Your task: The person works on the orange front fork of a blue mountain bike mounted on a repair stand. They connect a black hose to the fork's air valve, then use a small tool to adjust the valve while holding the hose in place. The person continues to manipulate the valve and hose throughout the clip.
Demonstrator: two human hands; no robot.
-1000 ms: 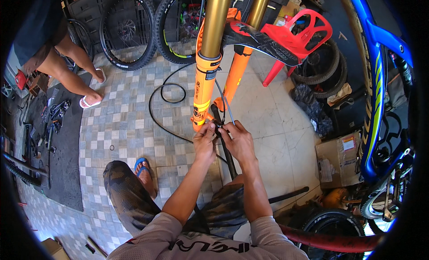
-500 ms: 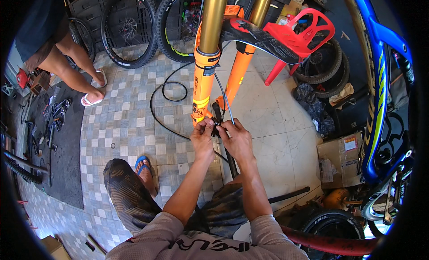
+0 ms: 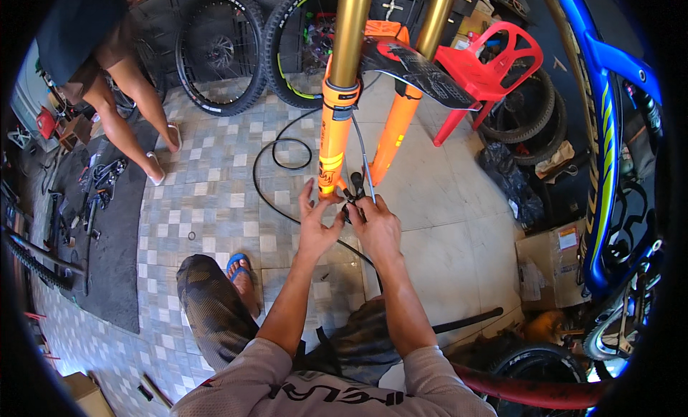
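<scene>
While the right hand (image 3: pixel 379 229) pinches a small black elongated part (image 3: pixel 357 182), the left hand (image 3: pixel 318 229) is loosely spread beside it; fine fingerwork seems in hand, next calling for steadiness.

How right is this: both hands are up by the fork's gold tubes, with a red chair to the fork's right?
Not quite. The head view shows the left hand and right hand near the lower, orange end of the fork, not up by its gold tubes. The red chair is to the fork's right, as you say.
</scene>
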